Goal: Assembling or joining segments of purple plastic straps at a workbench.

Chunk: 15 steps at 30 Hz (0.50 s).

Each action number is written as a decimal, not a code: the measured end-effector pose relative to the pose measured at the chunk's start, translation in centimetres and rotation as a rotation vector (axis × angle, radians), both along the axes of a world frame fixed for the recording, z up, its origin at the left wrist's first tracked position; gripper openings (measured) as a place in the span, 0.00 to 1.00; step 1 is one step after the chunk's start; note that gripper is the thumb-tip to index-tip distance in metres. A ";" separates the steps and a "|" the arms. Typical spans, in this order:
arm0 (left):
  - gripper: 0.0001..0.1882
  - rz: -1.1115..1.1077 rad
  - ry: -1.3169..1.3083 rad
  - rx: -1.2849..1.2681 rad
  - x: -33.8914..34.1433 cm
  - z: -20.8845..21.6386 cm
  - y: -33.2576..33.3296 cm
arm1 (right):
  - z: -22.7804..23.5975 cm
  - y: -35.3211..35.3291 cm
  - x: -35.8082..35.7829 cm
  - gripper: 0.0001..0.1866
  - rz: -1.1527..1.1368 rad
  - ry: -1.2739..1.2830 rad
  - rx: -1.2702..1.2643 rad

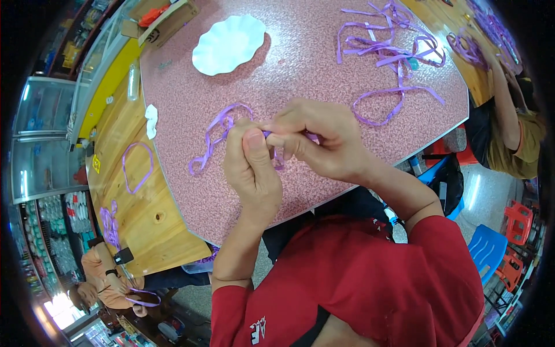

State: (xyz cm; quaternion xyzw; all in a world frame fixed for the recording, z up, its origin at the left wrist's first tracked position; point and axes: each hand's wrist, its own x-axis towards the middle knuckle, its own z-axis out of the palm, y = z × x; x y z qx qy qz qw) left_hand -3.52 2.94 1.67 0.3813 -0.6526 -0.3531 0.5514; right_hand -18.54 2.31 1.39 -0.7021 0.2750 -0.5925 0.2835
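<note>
My left hand [252,159] and my right hand [318,139] meet over the near part of a pink speckled table [312,75]. Both are closed, fingertips pinching a purple ribbon [266,133] between them. Its loose loops trail onto the tabletop left of my left hand, and a short end hangs below the fingers. How the ribbon is folded or knotted inside the pinch is hidden. Beyond my hands sits a white scalloped dish [230,45]. At the far right lies a tangle of purple ribbons [395,59], with one strand curling nearer to my right hand.
A wooden table [165,243] adjoins on the left, bearing a purple ribbon loop [124,165]. White crumpled tissue [151,121] lies at the pink table's left edge; a cardboard box [167,26] stands far left. Other people handle ribbons at lower left and far right. A blue chair [485,251] stands at right.
</note>
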 end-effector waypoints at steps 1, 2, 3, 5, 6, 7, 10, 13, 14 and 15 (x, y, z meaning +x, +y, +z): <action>0.14 0.010 -0.016 0.030 0.1 -0.1 0.0 | -0.2 0.0 0.0 0.10 0.091 -0.071 0.163; 0.14 0.011 -0.017 0.030 0.2 -0.1 0.0 | -0.5 0.1 0.2 0.10 0.092 -0.071 0.162; 0.14 -0.006 -0.027 0.070 0.4 0.0 -0.1 | -0.8 0.2 0.3 0.09 0.094 -0.089 0.206; 0.14 -0.024 -0.038 0.109 0.7 0.1 -0.2 | -0.9 0.3 0.5 0.09 0.096 -0.107 0.248; 0.14 -0.039 -0.052 0.118 0.9 0.2 -0.1 | -0.7 0.4 0.5 0.09 0.142 -0.163 0.312; 0.14 -0.053 -0.065 0.127 1.1 0.3 -0.1 | -0.6 0.5 0.4 0.08 0.190 -0.220 0.377; 0.13 -0.047 -0.173 -0.044 1.8 -0.6 -0.6 | 0.7 1.0 -0.3 0.08 0.270 -0.256 0.593; 0.13 -0.024 -0.281 -0.254 1.7 -0.6 -1.0 | 1.0 1.0 -0.6 0.09 0.283 -0.220 0.655; 0.13 -0.027 -0.281 -0.254 1.6 -0.5 -0.9 | 0.9 1.1 -0.6 0.09 0.280 -0.221 0.656; 0.13 -0.065 -0.200 -0.204 1.5 -0.4 -0.7 | 0.8 1.1 -0.6 0.09 0.265 -0.251 0.617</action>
